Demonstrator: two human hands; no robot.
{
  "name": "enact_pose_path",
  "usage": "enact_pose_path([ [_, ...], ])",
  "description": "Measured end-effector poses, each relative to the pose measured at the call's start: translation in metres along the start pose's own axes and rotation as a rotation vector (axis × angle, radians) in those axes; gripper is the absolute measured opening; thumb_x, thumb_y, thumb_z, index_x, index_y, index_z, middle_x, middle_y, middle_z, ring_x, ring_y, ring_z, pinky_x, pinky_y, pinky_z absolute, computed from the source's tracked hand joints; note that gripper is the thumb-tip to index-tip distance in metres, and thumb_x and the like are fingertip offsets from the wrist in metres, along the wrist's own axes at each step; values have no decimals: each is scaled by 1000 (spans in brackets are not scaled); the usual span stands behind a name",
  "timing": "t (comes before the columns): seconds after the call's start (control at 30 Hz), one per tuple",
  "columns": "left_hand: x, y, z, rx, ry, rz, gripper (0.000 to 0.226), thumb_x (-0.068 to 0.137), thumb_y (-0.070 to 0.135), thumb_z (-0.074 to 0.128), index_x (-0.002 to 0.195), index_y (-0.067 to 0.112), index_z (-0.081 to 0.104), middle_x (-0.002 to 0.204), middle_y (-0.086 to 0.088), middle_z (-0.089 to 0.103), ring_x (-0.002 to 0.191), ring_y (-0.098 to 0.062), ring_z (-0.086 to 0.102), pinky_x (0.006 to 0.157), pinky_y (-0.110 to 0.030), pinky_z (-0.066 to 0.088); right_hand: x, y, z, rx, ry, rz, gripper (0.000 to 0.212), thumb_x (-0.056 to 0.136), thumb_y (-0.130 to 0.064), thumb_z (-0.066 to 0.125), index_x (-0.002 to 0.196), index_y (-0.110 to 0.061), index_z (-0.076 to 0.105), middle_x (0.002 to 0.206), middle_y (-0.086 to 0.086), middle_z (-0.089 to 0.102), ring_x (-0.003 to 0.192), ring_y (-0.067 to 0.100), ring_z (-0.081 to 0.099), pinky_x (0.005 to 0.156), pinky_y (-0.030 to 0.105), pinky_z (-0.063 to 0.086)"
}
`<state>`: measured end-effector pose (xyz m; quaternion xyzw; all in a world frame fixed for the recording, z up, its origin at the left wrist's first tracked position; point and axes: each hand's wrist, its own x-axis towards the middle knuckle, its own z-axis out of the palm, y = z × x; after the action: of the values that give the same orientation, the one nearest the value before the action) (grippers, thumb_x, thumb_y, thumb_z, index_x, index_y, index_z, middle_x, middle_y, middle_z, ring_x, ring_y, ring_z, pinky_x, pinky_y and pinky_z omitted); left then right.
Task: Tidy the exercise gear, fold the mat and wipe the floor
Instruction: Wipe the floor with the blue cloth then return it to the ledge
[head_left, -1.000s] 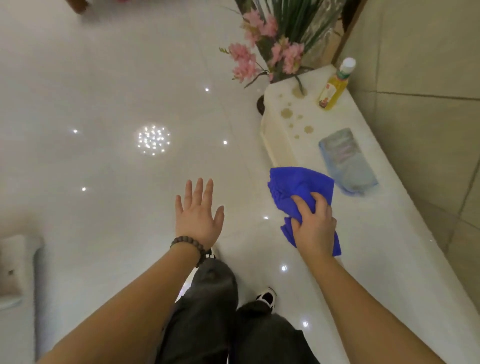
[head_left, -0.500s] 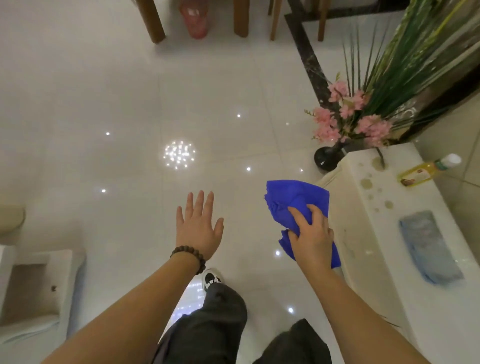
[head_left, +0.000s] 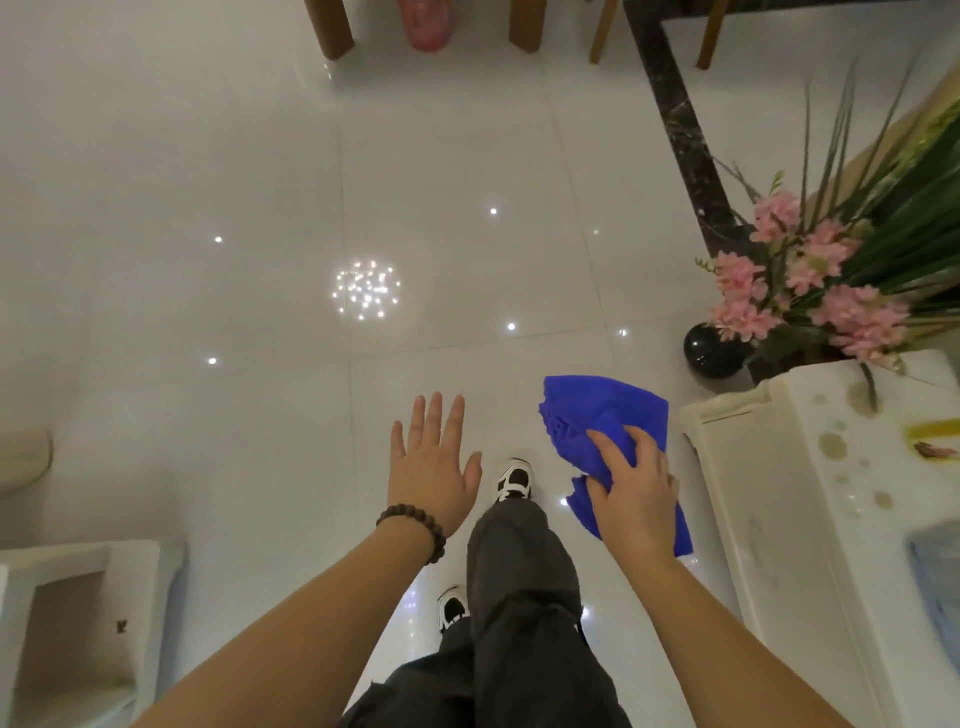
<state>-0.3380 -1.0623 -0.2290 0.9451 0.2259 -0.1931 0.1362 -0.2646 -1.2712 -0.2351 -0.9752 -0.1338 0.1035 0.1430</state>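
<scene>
Gripping blue cloth (head_left: 605, 421) in right hand (head_left: 636, 493), black vase (head_left: 709, 351) holding pink flowers (head_left: 810, 280)

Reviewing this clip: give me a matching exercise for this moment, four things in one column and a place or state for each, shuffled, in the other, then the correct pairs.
Things:
1. bright blue crumpled cloth
2. left hand
3. round glossy black vase
4. dark wooden bead bracelet

Places or states:
A. on the floor beside the end of the white counter
B. around the left wrist
C. gripped in the right hand
D. fingers straight, holding nothing

Pairs: 1-C, 2-D, 3-A, 4-B
</scene>
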Motion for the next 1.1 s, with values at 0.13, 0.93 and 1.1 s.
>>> enact_pose_path([
  [0.13,59,-2,8,-21,-7,-61,70,100,51,20,147,25,-24,161,-5,-13,148,-24,-12,121,-46,-1,66,-9,35,32,-62,18,56,79,-22,75,130,-17,53,134,16,48,117,35,51,91,49,46],
  [0.93,540,-114,422,0,-10,17,70,99,47,26,152,24,-14,161,-8,-13,148,-24,-13,120,-46,-3,449,122,531,-283,-150,-61,59,92,-52,45,146,-35,29,153,9,20,136,29,23,105,49,24],
  [1.1,548,-106,444,6,-4,72,70,100,50,23,152,23,-14,161,-8,-15,148,-25,-15,119,-45,-4,446,137,553,-133,-152,-11,68,89,-69,19,148,-35,23,157,4,15,143,25,13,115,51,13],
])
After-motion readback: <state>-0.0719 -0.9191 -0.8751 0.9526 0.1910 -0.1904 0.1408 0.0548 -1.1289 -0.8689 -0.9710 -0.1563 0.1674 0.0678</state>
